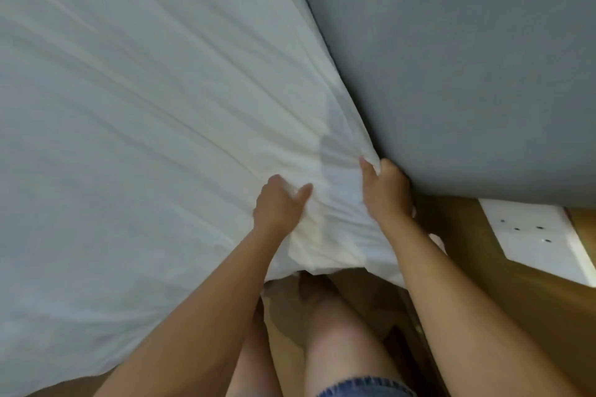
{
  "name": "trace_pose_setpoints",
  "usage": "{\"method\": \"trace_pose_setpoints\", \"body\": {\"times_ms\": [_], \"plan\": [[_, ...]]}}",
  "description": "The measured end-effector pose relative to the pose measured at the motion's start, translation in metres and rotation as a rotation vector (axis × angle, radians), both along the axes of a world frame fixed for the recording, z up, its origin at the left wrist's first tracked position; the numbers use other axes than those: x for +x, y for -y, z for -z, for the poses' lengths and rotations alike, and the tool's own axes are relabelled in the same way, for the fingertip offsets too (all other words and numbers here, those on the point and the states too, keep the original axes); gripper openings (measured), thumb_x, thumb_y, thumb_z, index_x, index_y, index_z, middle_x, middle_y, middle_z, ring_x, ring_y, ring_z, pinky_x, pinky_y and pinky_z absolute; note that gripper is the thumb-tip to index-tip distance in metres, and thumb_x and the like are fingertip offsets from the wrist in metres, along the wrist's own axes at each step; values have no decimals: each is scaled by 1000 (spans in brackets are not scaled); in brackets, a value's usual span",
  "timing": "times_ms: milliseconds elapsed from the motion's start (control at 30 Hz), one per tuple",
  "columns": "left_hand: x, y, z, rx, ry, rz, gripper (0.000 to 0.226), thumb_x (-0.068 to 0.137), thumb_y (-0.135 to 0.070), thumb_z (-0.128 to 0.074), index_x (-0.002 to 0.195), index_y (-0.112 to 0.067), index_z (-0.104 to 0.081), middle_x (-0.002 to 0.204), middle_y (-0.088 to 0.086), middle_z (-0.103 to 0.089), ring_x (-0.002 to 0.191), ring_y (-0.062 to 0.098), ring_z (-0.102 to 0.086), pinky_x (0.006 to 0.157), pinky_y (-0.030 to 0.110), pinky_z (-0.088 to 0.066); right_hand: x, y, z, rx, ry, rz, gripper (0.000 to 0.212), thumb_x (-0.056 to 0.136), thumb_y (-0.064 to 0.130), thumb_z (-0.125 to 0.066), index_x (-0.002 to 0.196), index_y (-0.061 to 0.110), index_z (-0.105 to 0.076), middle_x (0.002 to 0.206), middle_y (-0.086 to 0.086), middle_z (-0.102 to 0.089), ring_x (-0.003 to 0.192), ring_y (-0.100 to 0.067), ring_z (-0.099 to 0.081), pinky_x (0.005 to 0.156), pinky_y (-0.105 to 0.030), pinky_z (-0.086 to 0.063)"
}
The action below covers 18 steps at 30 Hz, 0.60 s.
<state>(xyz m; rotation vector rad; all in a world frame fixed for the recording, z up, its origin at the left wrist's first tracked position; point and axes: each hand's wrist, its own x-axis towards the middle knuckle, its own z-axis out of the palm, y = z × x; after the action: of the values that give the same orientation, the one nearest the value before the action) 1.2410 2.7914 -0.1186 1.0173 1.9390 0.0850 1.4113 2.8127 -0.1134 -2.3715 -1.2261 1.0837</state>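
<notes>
White sheet [145, 106] lies spread over the bed it covers, gathered into folds at the near corner just beside the grey wall [451, 58]. Both hands hold it there: the left hand [279, 203] bunches a fistful of cloth, and the right hand [385, 193] pinches a fold close to the wall. It looks light, soft and limp, apt to wrinkle, so it is best gripped in full handfuls near the corner hem
</notes>
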Motion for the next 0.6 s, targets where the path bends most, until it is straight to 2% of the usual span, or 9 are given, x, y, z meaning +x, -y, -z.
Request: {"method": "trace_pose_setpoints", "body": {"times_ms": [67,133,167,233,333,400,500,567,600], "plan": [[5,-9,-1,-30,146,-424,77,84,-51,-63,137,-2,-34,132,14,-51,117,31,-52,86,29,-39,-1,0,-5,57,-6,-7,45,95,45,-47,62,14,-42,61,1,-49,58,-21,-50,51,-27,-32],[9,-26,2,-34,238,-679,70,85,-46,-64,130,4,-43,124,18,-56,113,34,-55,92,32,-45,1,0,-11,117,-2,23,52,93,46,-51,53,15,-37,49,5,-43,46,-9,-41,43,-25,-28],[10,-32,1,-13,244,-656,60,89,-41,-61,123,6,-49,119,20,-59,111,36,-57,94,36,-47,3,0,-13,143,-4,63,56,92,48,-52,50,14,-36,43,5,-40,41,-6,-37,41,-22,-27],[11,-33,-5,34,160,-451,35,94,-26,-50,102,7,-57,104,20,-61,100,35,-59,85,37,-47,5,1,-12,155,-6,141,57,89,51,-53,50,13,-36,40,5,-40,39,-7,-37,41,-24,-27],[-5,-5,-2,-60,-24,-198,20,95,-18,-40,91,-3,-52,101,15,-58,82,24,-48,71,30,-36,-14,15,0,-13,137,22,45,93,50,-49,64,16,-43,58,6,-43,57,-16,-45,48,-25,-25],[-15,0,3,-136,-66,-125,16,94,-18,-40,84,-8,-47,93,9,-56,76,19,-45,68,29,-33,-28,16,12,-56,177,38,37,96,46,-45,80,13,-46,73,2,-50,75,-24,-53,58,-30,-33],[-19,-24,4,-156,-151,27,18,91,-25,-47,80,-12,-42,78,-2,-46,73,19,-45,64,29,-34,-35,-1,18,-52,229,99,22,94,26,-52,105,7,-48,113,-15,-58,107,-35,-53,81,-40,-43],[-27,-41,2,-95,-181,77,26,88,-35,-54,88,-15,-39,78,-3,-46,76,21,-48,64,29,-35,-41,-12,20,-35,341,-82,35,89,13,-52,122,5,-46,127,-19,-50,116,-38,-46,92,-44,-39],[-34,-49,2,-49,-180,74,33,87,-42,-56,93,-16,-37,85,-1,-49,80,23,-51,65,30,-35,-47,-17,21,9,395,-192,44,87,11,-51,129,6,-43,131,-19,-46,117,-38,-43,95,-44,-37]]}}
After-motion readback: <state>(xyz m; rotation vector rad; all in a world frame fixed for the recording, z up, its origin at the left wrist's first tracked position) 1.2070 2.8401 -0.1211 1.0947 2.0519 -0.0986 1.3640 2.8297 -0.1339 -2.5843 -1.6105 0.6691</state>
